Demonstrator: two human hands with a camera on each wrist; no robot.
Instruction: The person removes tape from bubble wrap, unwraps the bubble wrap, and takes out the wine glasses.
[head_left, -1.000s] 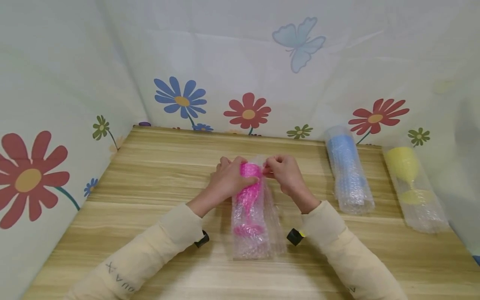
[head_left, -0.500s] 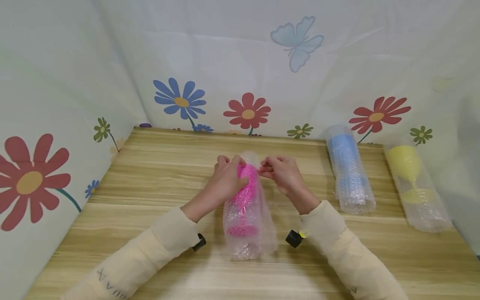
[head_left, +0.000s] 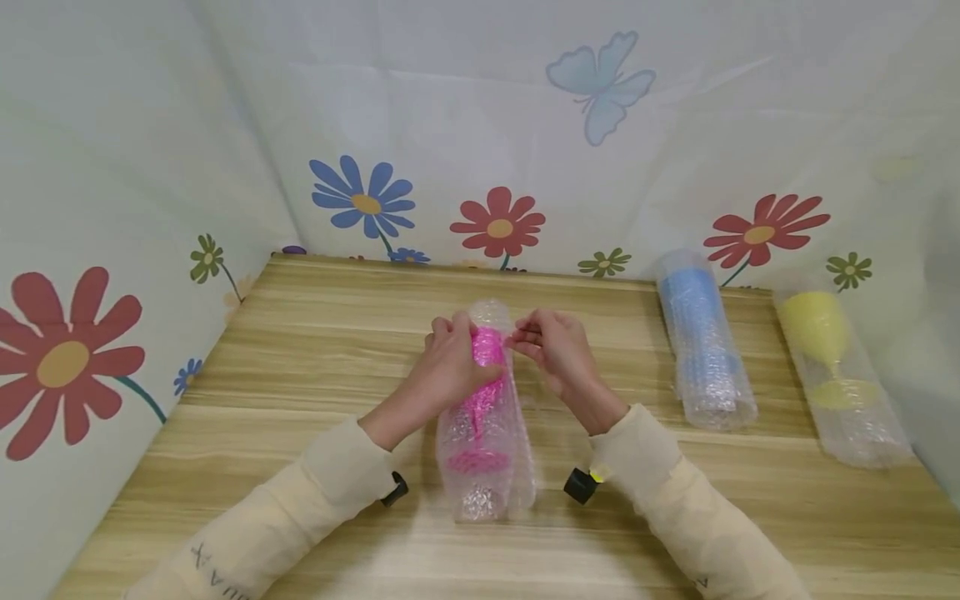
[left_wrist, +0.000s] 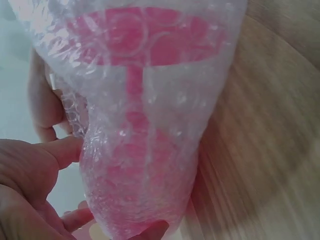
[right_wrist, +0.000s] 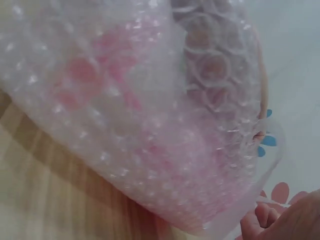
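Near the middle of the wood-grain tabletop [head_left: 322, 358], a pink goblet [head_left: 483, 396] is rolled in bubble wrap [head_left: 480, 496], its bowl toward twelve o'clock and foot toward six; whether it lies flat or slightly tilted, I cannot tell. From ten o'clock the left hand [head_left: 450, 358] grips the wrapped bowl, fingers and thumb curled round it, probably to keep the roll from turning. At one o'clock the right hand [head_left: 561, 346] appears to pinch the wrap's loose outer edge, presumably to control that flap without pressing the cup. Toward three o'clock, clear of both arms, lie a blue wrapped bundle [head_left: 705, 342] and, beyond it, a wrapped yellow goblet [head_left: 813, 329], the padding likely protecting each.
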